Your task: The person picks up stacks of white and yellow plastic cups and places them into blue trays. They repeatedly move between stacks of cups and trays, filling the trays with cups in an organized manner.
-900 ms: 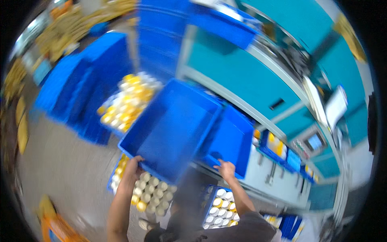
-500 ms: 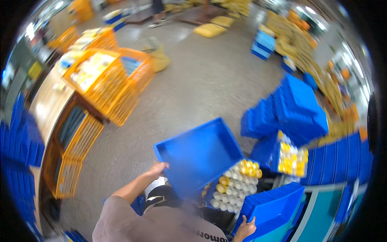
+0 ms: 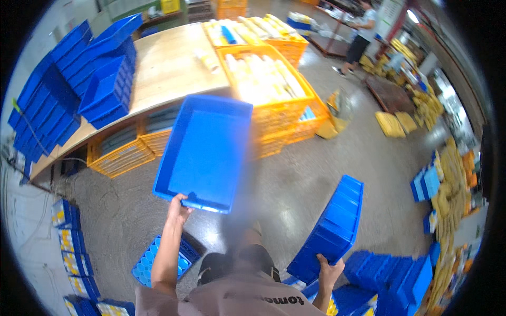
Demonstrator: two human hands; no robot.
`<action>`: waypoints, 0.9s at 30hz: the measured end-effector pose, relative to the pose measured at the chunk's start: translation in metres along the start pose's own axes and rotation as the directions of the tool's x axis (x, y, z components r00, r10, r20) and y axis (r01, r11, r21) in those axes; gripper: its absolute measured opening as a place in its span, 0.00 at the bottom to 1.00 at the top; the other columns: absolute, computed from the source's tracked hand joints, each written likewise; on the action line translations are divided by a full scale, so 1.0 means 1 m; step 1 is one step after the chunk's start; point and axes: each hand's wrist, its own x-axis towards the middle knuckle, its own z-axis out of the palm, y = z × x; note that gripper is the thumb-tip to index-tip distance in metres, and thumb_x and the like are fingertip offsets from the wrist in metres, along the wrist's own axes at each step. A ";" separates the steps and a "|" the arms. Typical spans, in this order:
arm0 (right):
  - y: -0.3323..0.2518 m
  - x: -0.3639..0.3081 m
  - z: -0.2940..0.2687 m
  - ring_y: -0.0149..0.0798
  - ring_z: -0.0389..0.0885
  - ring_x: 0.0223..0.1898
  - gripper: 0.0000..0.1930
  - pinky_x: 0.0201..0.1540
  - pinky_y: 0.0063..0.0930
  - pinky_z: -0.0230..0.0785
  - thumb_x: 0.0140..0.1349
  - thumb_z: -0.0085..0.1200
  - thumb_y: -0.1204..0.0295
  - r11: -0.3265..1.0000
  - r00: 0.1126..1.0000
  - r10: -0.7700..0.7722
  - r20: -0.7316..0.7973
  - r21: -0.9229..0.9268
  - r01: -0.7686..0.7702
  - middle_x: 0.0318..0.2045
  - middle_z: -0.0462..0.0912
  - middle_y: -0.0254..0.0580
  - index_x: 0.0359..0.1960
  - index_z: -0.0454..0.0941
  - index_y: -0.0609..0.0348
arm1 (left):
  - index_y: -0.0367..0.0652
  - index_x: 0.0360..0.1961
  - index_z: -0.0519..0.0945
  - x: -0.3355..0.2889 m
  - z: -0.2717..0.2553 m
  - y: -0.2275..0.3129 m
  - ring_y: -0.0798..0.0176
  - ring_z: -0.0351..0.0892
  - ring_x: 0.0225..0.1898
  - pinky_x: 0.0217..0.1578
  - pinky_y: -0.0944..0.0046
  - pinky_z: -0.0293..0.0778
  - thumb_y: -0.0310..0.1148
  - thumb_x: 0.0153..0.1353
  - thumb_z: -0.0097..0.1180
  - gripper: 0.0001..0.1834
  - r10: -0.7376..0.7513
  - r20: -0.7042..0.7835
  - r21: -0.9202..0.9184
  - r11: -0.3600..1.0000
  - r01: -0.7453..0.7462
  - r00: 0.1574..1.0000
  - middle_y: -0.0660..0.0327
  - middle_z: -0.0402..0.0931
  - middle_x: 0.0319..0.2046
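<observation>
My left hand (image 3: pixel 179 209) grips the near edge of an empty blue plastic bin (image 3: pixel 205 152), held out ahead with its open top toward me. The bin hangs in front of the wooden table's edge and the orange crates. In my right hand (image 3: pixel 329 269) is a second blue bin (image 3: pixel 329 226), tilted up on its side at the right; its ribbed outer wall shows and its inside is mostly hidden. Fingers of both hands are closed on the bins' rims. Below my left forearm, a blue bin of light-blue round pieces (image 3: pixel 145 266) stands on the floor.
Stacked blue bins (image 3: pixel 108 89) stand on the wooden table (image 3: pixel 163 58) at left. Orange crates (image 3: pixel 274 113) hold white and yellow tubes. More blue bins (image 3: pixel 390 279) pile at lower right. A person (image 3: pixel 362 34) stands at the far right, near yellow sacks (image 3: pixel 390 124).
My view has swung left toward the table. Both bins have come along in my hands; the left one is raised before the table, and the right one is lifted away from the bin pile.
</observation>
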 end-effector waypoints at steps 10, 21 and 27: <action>-0.208 0.207 0.369 0.40 0.76 0.17 0.14 0.23 0.32 0.69 0.47 0.75 0.72 0.645 0.383 -0.667 0.639 0.238 0.727 0.19 0.80 0.42 0.29 0.80 0.60 | 0.34 0.54 0.67 0.309 0.074 0.274 0.48 0.80 0.37 0.45 0.34 0.83 0.28 0.58 0.53 0.22 0.157 -0.233 -0.324 0.918 -0.228 0.960 0.45 0.73 0.45; -0.349 0.263 0.748 0.51 0.82 0.27 0.15 0.27 0.39 0.71 0.53 0.69 0.60 0.303 0.003 -0.638 0.770 0.248 0.920 0.26 0.82 0.50 0.37 0.82 0.55 | 0.39 0.57 0.68 0.436 0.005 0.361 0.49 0.84 0.35 0.30 0.43 0.86 0.27 0.59 0.57 0.24 0.268 -0.350 -0.378 0.836 -0.398 0.897 0.51 0.80 0.42; -0.354 0.246 0.813 0.56 0.82 0.29 0.18 0.31 0.44 0.73 0.51 0.71 0.59 0.260 0.078 -0.632 0.771 0.117 0.959 0.26 0.83 0.54 0.39 0.84 0.55 | 0.40 0.58 0.69 0.440 0.003 0.390 0.51 0.82 0.34 0.31 0.49 0.85 0.32 0.61 0.60 0.25 0.243 -0.301 -0.327 0.882 -0.340 0.922 0.50 0.78 0.42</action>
